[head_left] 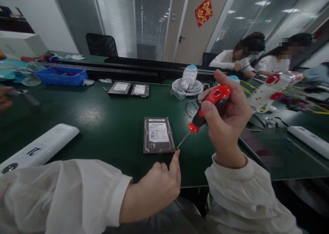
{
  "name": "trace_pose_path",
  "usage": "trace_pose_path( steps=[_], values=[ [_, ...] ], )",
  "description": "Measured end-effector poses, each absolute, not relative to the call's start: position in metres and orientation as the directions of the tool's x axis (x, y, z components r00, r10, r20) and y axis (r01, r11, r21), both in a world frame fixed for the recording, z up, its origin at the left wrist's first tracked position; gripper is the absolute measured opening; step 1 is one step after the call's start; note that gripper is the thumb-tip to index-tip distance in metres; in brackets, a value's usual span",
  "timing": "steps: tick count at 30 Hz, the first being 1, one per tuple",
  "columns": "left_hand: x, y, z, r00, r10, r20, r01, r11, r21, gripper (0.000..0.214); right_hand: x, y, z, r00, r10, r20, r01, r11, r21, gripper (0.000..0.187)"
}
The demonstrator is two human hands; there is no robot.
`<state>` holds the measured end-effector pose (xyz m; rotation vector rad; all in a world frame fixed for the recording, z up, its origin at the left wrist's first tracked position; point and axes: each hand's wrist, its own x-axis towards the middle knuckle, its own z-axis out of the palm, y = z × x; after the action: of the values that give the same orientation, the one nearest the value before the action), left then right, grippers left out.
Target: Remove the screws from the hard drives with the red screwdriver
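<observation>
A hard drive lies flat on the green table, label side up. My right hand is closed around the red and black handle of a screwdriver. The screwdriver slants down to the left, its tip at the drive's near right corner. Reaching from below, my left hand has its fingertips at that tip, beside the corner. Its other fingers are curled, and anything pinched there is too small to make out. Several small screws are scattered beyond the screwdriver.
Two more hard drives lie farther back, near a blue bin. A white fan stands behind the screws. White devices lie left and right. Another person's hand is at far left; two people sit at back right.
</observation>
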<state>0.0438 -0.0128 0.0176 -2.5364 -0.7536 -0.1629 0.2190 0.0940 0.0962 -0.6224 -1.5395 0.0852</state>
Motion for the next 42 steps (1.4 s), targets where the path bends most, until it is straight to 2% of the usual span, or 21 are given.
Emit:
trace_pose_path(
  steps=[5, 10, 12, 15, 21, 26, 30, 34, 38, 42],
  values=[
    [0.044, -0.013, 0.016, 0.846, 0.488, 0.213, 0.530, -0.733, -0.426, 0.045, 0.224, 0.097, 0.098, 0.020, 0.451, 0.892, 0.238, 0.865, -0.442, 0.053],
    [0.043, -0.014, 0.016, 0.845, 0.487, 0.221, 0.533, -0.729, -0.429, 0.045, 0.226, 0.098, 0.098, 0.011, 0.428, 0.904, 0.297, 0.861, -0.412, 0.055],
    [0.043, -0.014, 0.016, 0.843, 0.481, 0.241, 0.537, -0.729, -0.424, 0.044, 0.224, 0.098, 0.097, 0.031, 0.436, 0.900, 0.316, 0.849, -0.422, 0.060],
    [0.043, -0.014, 0.017, 0.840, 0.481, 0.252, 0.542, -0.730, -0.417, 0.044, 0.221, 0.098, 0.097, 0.043, 0.447, 0.893, 0.258, 0.859, -0.442, 0.069],
    [0.043, -0.013, 0.016, 0.831, 0.488, 0.266, 0.556, -0.724, -0.408, 0.045, 0.219, 0.096, 0.097, -0.009, 0.400, 0.917, 0.172, 0.904, -0.392, 0.055],
    [0.043, -0.013, 0.017, 0.837, 0.484, 0.257, 0.548, -0.727, -0.414, 0.045, 0.222, 0.092, 0.096, -0.002, 0.464, 0.886, 0.208, 0.867, -0.454, 0.046],
    [0.043, -0.013, 0.016, 0.840, 0.471, 0.269, 0.542, -0.729, -0.418, 0.045, 0.222, 0.093, 0.096, -0.035, 0.478, 0.878, 0.183, 0.866, -0.464, 0.049],
    [0.043, -0.012, 0.015, 0.837, 0.475, 0.271, 0.547, -0.727, -0.415, 0.045, 0.221, 0.099, 0.095, -0.028, 0.406, 0.914, 0.171, 0.902, -0.396, 0.051],
    [0.043, -0.013, 0.017, 0.839, 0.471, 0.272, 0.544, -0.727, -0.418, 0.045, 0.222, 0.103, 0.096, -0.042, 0.319, 0.947, 0.245, 0.922, -0.300, 0.055],
    [0.043, -0.013, 0.017, 0.837, 0.475, 0.272, 0.547, -0.725, -0.418, 0.046, 0.224, 0.102, 0.096, -0.066, 0.356, 0.932, 0.271, 0.906, -0.326, 0.051]
  ],
)
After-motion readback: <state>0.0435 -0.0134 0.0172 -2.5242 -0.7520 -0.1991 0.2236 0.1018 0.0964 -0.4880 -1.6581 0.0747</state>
